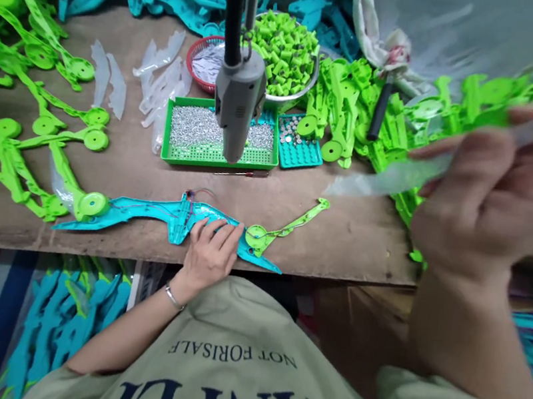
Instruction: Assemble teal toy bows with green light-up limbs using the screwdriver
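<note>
The blue bow-shaped frame lies lengthwise on the counter, its right half directly under the fingers of the left hand. Those fingers are bent and set close side by side on the frame's upper face; the thumb is hidden, so I cannot tell whether they grip or only press. A green limb angles up and away from the frame's right end, just beside the fingertips, and another green limb meets its left end.

The right hand, blurred, is raised to the right, well apart from the frame, its fingers closed on a translucent plastic strip that points towards the limb's tip.

The counter's front edge runs just below the frame, and the frame's right tip reaches it. Open room lies between the frame and the green tray, with a thin screwdriver along the tray's near side. Above, a grey power tool hangs in front of the tray. Green heaps bound the left and right.
</note>
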The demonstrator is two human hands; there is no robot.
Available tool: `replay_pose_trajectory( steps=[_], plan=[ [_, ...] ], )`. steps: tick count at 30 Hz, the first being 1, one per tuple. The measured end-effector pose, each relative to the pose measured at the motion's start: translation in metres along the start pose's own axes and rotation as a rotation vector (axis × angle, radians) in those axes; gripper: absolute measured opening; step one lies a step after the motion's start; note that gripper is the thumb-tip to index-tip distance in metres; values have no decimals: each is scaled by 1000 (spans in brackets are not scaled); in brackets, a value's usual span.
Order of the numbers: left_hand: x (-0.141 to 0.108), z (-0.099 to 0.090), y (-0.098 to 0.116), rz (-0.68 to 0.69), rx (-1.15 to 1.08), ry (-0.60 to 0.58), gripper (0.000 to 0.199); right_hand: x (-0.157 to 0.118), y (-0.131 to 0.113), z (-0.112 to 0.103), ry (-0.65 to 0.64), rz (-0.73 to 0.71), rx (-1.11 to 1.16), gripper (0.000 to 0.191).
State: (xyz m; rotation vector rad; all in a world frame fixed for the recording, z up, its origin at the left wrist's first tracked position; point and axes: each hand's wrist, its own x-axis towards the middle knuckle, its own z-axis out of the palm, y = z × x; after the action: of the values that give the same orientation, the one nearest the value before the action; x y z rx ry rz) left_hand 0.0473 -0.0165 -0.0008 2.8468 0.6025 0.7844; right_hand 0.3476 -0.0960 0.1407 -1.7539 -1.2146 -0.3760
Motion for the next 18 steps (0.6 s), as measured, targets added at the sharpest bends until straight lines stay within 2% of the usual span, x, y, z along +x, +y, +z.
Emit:
replay_pose_trajectory(
  steps=[1,3,9,15,18],
  plan=[
    [0,0,0,2,-3,6,43,-14,-5,-3,9,-36,-36,25],
    [0,0,1,-2,-13,12,43,-40,-12,-5,-4,-19,-117,21],
    [1,0,1,-7,-15,18,40,-95,-8,-4,-55,282,-174,30],
    [2,0,1,9,-10,28,40,-124,3,-10,-28,525,-146,48],
    [2,0,2,8,-5,32,40,-132,5,-9,-94,610,-61,50]
  ],
)
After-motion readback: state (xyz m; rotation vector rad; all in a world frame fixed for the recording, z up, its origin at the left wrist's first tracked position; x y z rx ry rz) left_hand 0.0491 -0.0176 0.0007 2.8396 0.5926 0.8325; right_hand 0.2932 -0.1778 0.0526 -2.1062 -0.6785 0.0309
